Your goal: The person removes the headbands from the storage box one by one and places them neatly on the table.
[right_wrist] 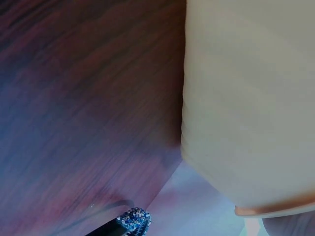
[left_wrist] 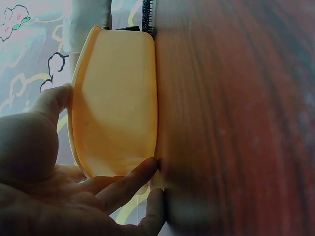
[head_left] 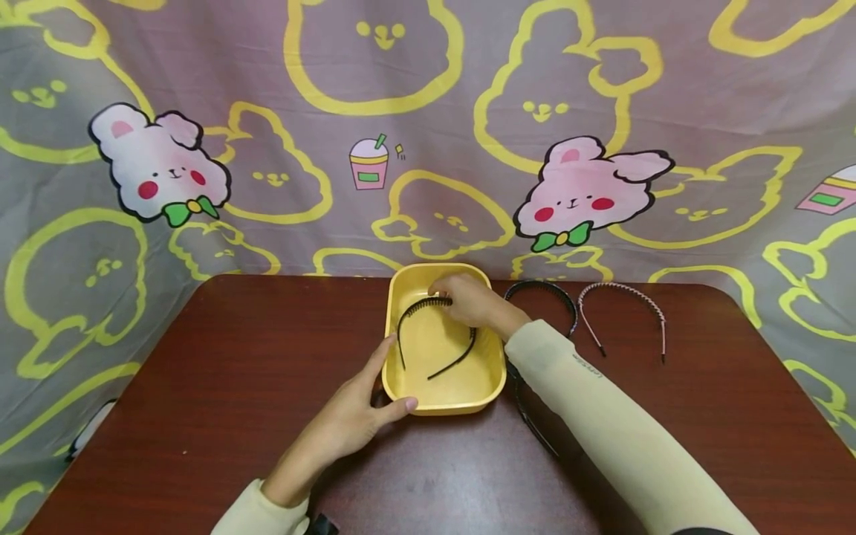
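A yellow plastic basin (head_left: 444, 407) stands on the table. My left hand (head_left: 351, 416) holds its near left corner, thumb on the near rim and fingers along the left wall. The left wrist view shows that thumb on the rim and some fingertips low by the tabletop. Inside the basin is a black toothed headband (head_left: 401, 338), its two ends pointing toward me. My right hand (head_left: 461, 297) reaches over the right rim and grips the headband near the top of its arch. Its fingertips are partly hidden. The right wrist view does not show that hand's fingers.
Right of the basin lie a black sparkly headband (head_left: 571, 308) and a pink twisted headband (head_left: 622, 286). A further black headband (head_left: 535, 431) is partly covered by my right sleeve. A patterned curtain (head_left: 428, 134) hangs behind the wooden table (head_left: 267, 334).
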### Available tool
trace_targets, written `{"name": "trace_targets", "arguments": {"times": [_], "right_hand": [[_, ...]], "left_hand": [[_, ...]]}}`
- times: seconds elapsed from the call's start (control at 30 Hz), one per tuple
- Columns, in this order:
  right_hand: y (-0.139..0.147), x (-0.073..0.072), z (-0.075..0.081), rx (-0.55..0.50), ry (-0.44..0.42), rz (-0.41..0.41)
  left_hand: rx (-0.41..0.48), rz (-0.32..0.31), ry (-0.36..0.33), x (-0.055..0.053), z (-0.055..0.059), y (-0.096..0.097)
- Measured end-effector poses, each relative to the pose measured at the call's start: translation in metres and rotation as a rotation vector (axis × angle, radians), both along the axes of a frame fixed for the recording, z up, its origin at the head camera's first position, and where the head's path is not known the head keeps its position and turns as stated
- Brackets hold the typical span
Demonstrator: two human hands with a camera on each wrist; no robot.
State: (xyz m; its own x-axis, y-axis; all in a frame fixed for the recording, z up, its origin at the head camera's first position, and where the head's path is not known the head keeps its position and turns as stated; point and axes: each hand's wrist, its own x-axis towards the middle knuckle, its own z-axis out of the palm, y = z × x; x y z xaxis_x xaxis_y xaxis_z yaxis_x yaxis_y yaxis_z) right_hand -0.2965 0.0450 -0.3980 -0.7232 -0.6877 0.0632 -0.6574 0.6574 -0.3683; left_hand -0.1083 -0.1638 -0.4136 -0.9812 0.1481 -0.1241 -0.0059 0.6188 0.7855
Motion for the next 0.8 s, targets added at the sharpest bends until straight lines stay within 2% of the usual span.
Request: {"name": "trace_targets", "arguments": {"times": [0.23,0.43,0.8], "right_hand": [[0.0006,0.0007,0.0015,-0.004,-0.038,0.005],[0.0002,-0.001,0.0009,0.014,-0.02,0.024],[0.0004,0.0008,0.0028,0.054,-0.041,0.034]], "left_hand": [[-0.004,-0.004,-0.003,-0.0004,0.0008,0.0005],[-0.004,-0.007,0.004,-0.0007,0.0008,0.0001],[0.001,-0.008,0.007,-0.0005,0.001,0.0003]]}}
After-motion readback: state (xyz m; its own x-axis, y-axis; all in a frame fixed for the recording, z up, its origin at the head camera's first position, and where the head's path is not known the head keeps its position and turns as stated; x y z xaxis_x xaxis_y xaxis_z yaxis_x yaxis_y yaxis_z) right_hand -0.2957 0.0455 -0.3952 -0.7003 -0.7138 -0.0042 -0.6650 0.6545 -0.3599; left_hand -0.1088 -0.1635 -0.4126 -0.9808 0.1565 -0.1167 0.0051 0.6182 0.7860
